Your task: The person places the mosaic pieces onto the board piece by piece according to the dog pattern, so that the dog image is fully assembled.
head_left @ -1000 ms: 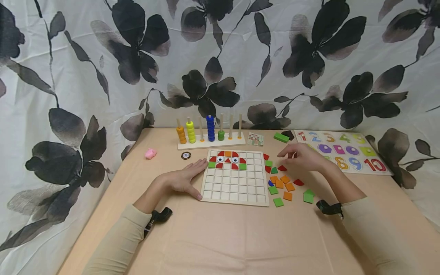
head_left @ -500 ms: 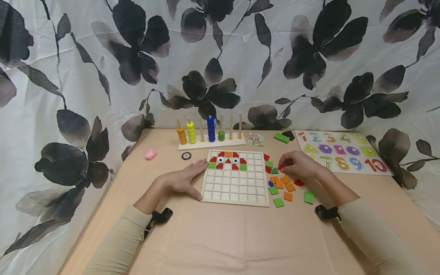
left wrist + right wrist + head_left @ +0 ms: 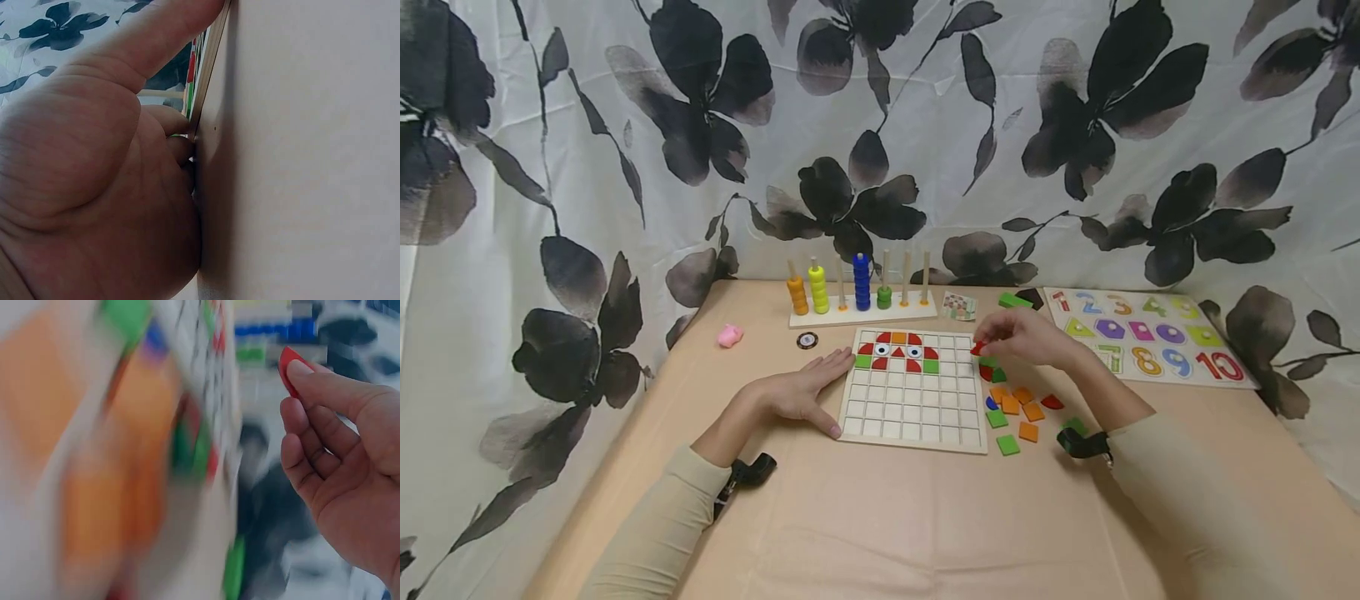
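Note:
My left hand [image 3: 797, 390] lies with fingers straight against the left side of a light wooden grid board [image 3: 910, 408]; in the left wrist view its thumb reaches the board's edge. Red, green and orange tiles and two eye-like ones fill squares in the board's upper rows. Between the thumb and fingers of my right hand [image 3: 1030, 337] is a small red tile [image 3: 289, 369] with a curved side, pinched just off the board's upper right edge. Under and beside that hand lie loose pieces, among them orange squares [image 3: 1010, 405], a green square [image 3: 1008, 445] and a red piece [image 3: 1052, 402].
Behind the board stands a peg rack [image 3: 880, 311] with coloured rings. A small picture card [image 3: 959, 306], green blocks [image 3: 1013, 299] and a number puzzle board [image 3: 1131, 373] line the back right. To the left are a round token [image 3: 807, 340] and a pink lump [image 3: 729, 336].
My right hand has come down onto a red tile among the loose pieces, picked it up and carried it left to the board's right edge. The left hand has stayed in place.

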Demonstrator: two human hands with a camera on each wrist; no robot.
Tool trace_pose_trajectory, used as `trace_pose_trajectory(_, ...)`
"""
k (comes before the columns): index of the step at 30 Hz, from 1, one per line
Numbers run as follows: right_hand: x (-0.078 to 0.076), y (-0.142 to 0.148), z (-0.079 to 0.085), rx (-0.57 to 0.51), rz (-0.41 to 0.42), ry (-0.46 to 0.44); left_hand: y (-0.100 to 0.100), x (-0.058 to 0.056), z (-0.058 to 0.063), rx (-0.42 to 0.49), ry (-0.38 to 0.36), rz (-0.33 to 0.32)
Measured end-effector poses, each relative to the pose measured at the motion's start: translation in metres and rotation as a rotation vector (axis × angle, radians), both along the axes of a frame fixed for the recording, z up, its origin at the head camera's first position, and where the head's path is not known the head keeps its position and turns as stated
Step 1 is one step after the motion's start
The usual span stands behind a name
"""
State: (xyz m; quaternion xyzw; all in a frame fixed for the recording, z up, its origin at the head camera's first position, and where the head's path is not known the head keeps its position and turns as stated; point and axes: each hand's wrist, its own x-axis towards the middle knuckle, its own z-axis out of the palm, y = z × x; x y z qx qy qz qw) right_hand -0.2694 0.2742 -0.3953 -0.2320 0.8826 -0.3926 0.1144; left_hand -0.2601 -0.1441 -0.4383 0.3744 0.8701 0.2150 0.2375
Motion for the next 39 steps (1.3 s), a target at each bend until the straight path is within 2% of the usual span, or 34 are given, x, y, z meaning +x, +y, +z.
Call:
trace_pose_trajectory(2, -0.007, -0.033, 0.009, -0.018, 0.059, 0.025, -0.001, -0.001, 0.0, -0.002, 0.004, -0.001)
trace_pose_trajectory(8, -0.027, -0.123, 0.009, -0.056, 0.277, -0.002, -0.001, -0.002, 0.0, -0.001, 0.001, -0.007)
trace_pose_trajectory(10, -0.031, -0.144, 0.004, -0.043, 0.332, -0.034, -0.001, -0.003, 0.001, 0.0, -0.001, -0.006)
trace_pose_trajectory(13, -0.034, -0.163, -0.003, 0.0, 0.372, -0.066, 0.0, -0.004, 0.002, 0.0, -0.009, 0.0)
trace_pose_trajectory(16, -0.036, -0.174, -0.008, 0.028, 0.388, -0.064, 0.0, -0.005, 0.003, 0.004, -0.023, 0.009)
trace_pose_trajectory(24, -0.04, -0.183, -0.015, 0.023, 0.403, -0.035, -0.003, -0.007, 0.005, 0.016, -0.047, 0.009)
trace_pose_trajectory(28, -0.038, -0.183, -0.016, 0.041, 0.373, -0.005, -0.003, -0.006, 0.005, 0.017, -0.048, 0.009)
trace_pose_trajectory(39, -0.037, -0.185, -0.026, 0.021, 0.282, -0.021, -0.001, -0.001, 0.003, 0.001, -0.035, 0.014)
